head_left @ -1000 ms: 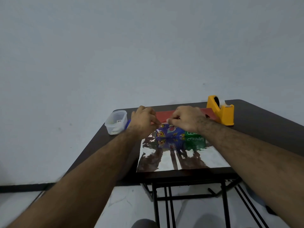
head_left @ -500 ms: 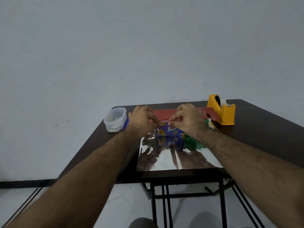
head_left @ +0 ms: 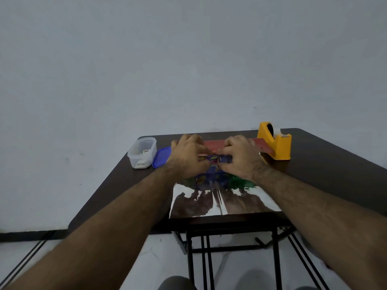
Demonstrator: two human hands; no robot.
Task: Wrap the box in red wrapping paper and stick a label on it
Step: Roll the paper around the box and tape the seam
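Both hands, left hand (head_left: 188, 156) and right hand (head_left: 240, 158), pinch the wrapping paper (head_left: 217, 143) edge over the box (head_left: 215, 159); they should pull it taut and square.

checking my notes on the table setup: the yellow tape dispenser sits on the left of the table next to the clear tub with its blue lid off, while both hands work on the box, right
Not quite. The head view shows the yellow tape dispenser on the right side of the table, far from the clear tub. The rest holds: the blue lid lies off beside the tub, and the left hand and right hand both work on the box.
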